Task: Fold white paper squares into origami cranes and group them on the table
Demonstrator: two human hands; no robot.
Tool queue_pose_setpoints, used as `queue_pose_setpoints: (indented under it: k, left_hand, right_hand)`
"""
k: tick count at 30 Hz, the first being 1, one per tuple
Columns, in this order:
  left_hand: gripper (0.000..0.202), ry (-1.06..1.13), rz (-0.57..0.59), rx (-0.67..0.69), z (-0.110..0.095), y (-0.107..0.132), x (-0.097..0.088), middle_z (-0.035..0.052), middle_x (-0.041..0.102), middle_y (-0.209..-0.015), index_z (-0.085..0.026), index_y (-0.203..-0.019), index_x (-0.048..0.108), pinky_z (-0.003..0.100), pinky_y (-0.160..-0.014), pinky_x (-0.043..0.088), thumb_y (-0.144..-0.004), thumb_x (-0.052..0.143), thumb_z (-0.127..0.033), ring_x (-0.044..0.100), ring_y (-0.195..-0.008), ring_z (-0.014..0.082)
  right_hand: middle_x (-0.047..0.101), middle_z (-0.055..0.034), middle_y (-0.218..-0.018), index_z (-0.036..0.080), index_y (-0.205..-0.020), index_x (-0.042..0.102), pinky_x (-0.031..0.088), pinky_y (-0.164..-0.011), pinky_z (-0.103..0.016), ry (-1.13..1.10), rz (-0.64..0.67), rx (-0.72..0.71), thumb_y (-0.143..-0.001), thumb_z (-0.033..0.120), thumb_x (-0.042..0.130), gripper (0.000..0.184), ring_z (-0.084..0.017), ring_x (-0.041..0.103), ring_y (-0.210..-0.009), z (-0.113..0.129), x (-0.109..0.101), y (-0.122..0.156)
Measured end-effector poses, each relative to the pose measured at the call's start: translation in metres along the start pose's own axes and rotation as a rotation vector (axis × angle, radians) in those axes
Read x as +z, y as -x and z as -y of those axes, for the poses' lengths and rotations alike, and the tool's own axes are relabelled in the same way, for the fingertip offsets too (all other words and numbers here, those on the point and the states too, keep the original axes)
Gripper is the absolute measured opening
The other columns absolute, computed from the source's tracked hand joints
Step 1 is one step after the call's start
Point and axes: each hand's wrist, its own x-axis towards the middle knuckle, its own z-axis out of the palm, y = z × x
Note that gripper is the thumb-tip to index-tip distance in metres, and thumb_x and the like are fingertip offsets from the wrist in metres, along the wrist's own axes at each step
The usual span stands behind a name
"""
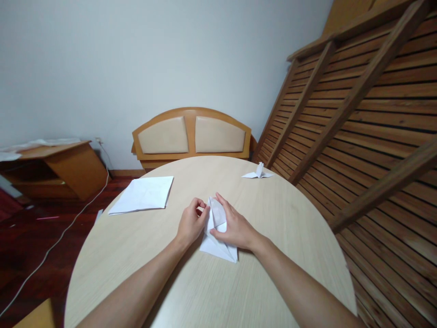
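Observation:
A partly folded sheet of white paper (218, 248) rests on the round table in front of me, its pointed end away from me and its wider end near me. My left hand (193, 222) pinches the paper's left edge close to the tip, thumb against it and fingers curled. On the other side, my right hand (235, 225) holds the right edge, with the thumb lying over the paper and the fingers stretched along it. Part of the right edge is hidden under that hand.
The pale round table (273, 278) also bears a stack of white paper (143, 193) at the left and a folded paper crane (258, 172) at the far right. Wooden slats (375, 114) lean along the right side. Beyond the table stands a headboard (191, 136).

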Motion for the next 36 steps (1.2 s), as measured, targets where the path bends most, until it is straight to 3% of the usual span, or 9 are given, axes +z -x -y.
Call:
queue_pose_setpoints:
  k: [7,15,20,24,26,28,31,34,36]
  left_hand:
    - [0.010,-0.011,-0.016,-0.064,0.009,-0.002,-0.001,-0.0043,0.059,-0.072,-0.021,-0.087,0.048,0.022,-0.055,0.039,-0.088,0.054,-0.030,0.056,-0.056,0.0118]
    - [0.007,-0.016,0.037,-0.073,0.016,-0.004,-0.001,-0.0028,0.062,-0.075,-0.021,-0.079,0.048,0.023,-0.056,0.040,-0.083,0.053,-0.024,0.059,-0.058,0.0123]
    - [0.016,-0.061,0.103,-0.099,0.015,-0.004,-0.001,0.0003,0.066,-0.080,-0.020,-0.094,0.057,0.026,-0.062,0.045,-0.080,0.061,-0.028,0.062,-0.066,0.0160]
    - [0.027,-0.141,0.102,-0.025,0.013,-0.002,-0.002,0.0043,0.068,-0.099,-0.021,-0.104,0.059,0.029,-0.074,0.048,-0.078,0.065,-0.024,0.064,-0.083,0.0186]
    - [0.028,-0.181,0.105,-0.006,0.011,-0.001,-0.003,0.0043,0.067,-0.098,-0.021,-0.104,0.058,0.030,-0.074,0.047,-0.077,0.066,-0.022,0.063,-0.084,0.0193]
    - [0.026,-0.198,0.107,-0.006,0.010,-0.001,-0.002,0.0027,0.066,-0.091,-0.020,-0.101,0.056,0.030,-0.072,0.046,-0.077,0.065,-0.021,0.062,-0.081,0.0188]
    - [0.026,-0.158,0.101,-0.009,0.010,0.000,-0.001,-0.0001,0.062,-0.084,-0.021,-0.101,0.050,0.028,-0.067,0.045,-0.079,0.062,-0.021,0.061,-0.074,0.0168]
    - [0.035,-0.094,0.120,-0.019,0.010,0.001,0.002,-0.0020,0.060,-0.080,-0.020,-0.113,0.045,0.026,-0.063,0.043,-0.081,0.061,-0.024,0.060,-0.071,0.0161]
    - [0.038,-0.080,0.143,-0.032,0.009,0.001,0.002,-0.0027,0.060,-0.077,-0.020,-0.117,0.046,0.026,-0.062,0.042,-0.083,0.060,-0.027,0.060,-0.069,0.0163]
  right_hand:
    - [0.037,-0.0152,-0.154,0.023,-0.157,0.008,0.034,-0.116,-0.046,0.035,-0.010,-0.009,-0.075,0.018,0.069,0.103,-0.025,0.039,-0.141,-0.009,-0.001,0.000]
    - [0.035,-0.0122,-0.156,0.027,-0.156,0.014,0.037,-0.114,-0.048,0.094,0.004,0.048,-0.076,0.031,0.075,0.101,-0.028,0.040,-0.141,-0.011,0.002,0.001]
    - [0.034,-0.0144,-0.157,0.022,-0.157,0.016,0.035,-0.115,-0.047,0.126,0.008,0.070,-0.078,0.028,0.071,0.096,-0.028,0.038,-0.141,-0.019,0.004,0.000]
    - [0.035,-0.0172,-0.156,0.018,-0.156,0.019,0.034,-0.115,-0.047,0.138,-0.007,0.137,-0.079,0.028,0.070,0.093,-0.029,0.039,-0.141,-0.022,0.001,0.000]
    - [0.038,-0.0191,-0.154,0.016,-0.155,0.021,0.036,-0.112,-0.048,0.150,-0.019,0.171,-0.080,0.029,0.069,0.090,-0.030,0.043,-0.138,-0.023,-0.002,-0.001]
    - [0.045,-0.0193,-0.150,0.015,-0.152,0.028,0.039,-0.109,-0.047,0.176,-0.033,0.178,-0.081,0.029,0.068,0.082,-0.031,0.048,-0.133,-0.023,-0.004,-0.002]
    - [0.062,-0.0141,-0.131,0.018,-0.136,0.050,0.044,-0.101,-0.039,0.218,-0.056,0.154,-0.084,0.025,0.064,0.054,-0.027,0.059,-0.119,-0.020,-0.006,-0.004]
    - [0.072,-0.0099,-0.105,0.019,-0.114,0.063,0.047,-0.084,-0.031,0.284,-0.086,0.192,-0.090,0.025,0.058,0.025,-0.024,0.067,-0.099,-0.017,-0.008,-0.006]
    - [0.073,-0.0077,-0.092,0.020,-0.100,0.066,0.044,-0.073,-0.028,0.326,-0.106,0.218,-0.093,0.027,0.054,0.015,-0.022,0.068,-0.086,-0.014,-0.009,-0.006]
